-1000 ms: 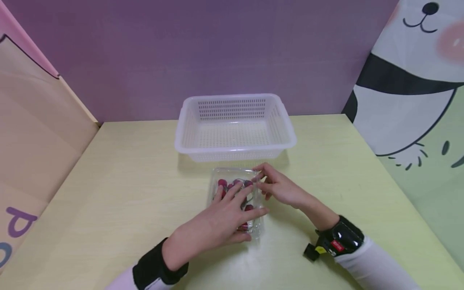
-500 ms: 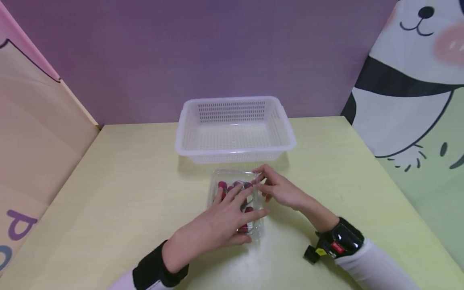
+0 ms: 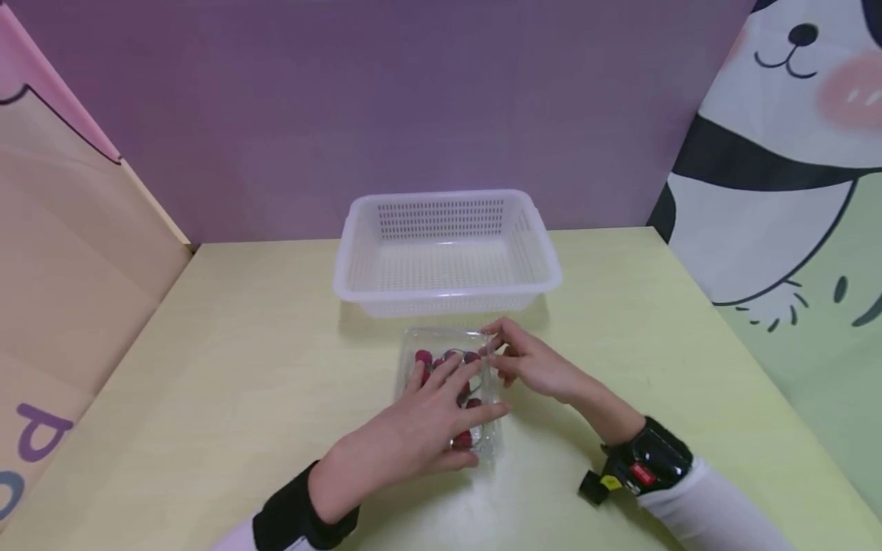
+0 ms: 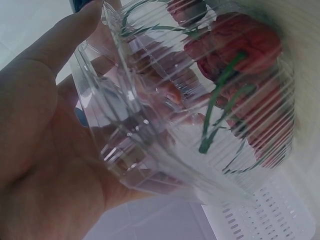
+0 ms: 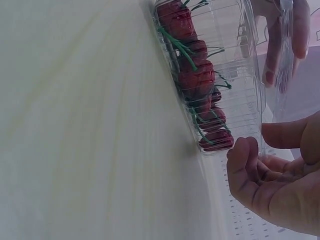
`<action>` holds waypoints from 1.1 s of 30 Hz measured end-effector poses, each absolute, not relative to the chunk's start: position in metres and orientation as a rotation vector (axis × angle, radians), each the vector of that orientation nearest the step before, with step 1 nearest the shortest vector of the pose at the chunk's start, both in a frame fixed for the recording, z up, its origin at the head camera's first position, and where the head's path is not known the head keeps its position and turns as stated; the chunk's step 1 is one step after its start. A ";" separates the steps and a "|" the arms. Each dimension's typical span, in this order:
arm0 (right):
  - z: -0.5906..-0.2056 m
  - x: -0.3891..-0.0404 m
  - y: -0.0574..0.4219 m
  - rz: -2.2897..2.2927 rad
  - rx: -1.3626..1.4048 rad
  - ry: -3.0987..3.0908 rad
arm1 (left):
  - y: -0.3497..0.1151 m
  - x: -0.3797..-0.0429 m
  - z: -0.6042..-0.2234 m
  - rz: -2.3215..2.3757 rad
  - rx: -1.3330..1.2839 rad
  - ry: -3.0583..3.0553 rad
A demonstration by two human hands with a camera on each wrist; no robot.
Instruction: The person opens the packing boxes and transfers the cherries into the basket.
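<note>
A clear plastic clamshell box (image 3: 430,337) stands on the table in the head view, with dark red cherries (image 3: 423,357) on green stems inside. My left hand (image 3: 420,417) lies across its top with the fingers spread and nearly straight. At the far right corner, my right hand (image 3: 537,367) pinches the box's edge. The right wrist view shows that thumb (image 5: 285,135) at the rim and curled fingers (image 5: 245,155) below it. There the lid (image 5: 286,55) stands slightly apart from the cherry-filled base (image 5: 240,75). Part of the box is hidden under the left hand.
A white perforated plastic basket (image 3: 448,295) stands just behind the box. Beyond it rises a purple back wall (image 3: 413,99), with printed panels at the left (image 3: 62,229) and right (image 3: 779,229). The table (image 3: 241,344) is pale yellow.
The whole head view has shifted slightly, so the scene sits a little lower. Both hands keep almost the same places on the box.
</note>
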State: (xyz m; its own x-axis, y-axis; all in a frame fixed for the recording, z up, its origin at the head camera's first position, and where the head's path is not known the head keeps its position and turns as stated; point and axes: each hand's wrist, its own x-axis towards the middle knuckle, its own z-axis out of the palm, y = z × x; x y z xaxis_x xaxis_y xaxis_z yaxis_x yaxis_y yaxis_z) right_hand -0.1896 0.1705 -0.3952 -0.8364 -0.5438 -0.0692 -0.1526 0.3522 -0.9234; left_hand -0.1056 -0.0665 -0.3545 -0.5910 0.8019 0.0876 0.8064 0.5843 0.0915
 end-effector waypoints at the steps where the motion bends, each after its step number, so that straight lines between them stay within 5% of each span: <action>1: -0.395 -0.190 0.171 -1.483 -0.614 2.255 | -0.066 -0.106 -0.355 -0.185 -1.403 -2.764; 33: -0.396 -0.188 0.172 -1.464 -0.622 2.286 | -0.066 -0.103 -0.360 -0.167 -1.384 -2.719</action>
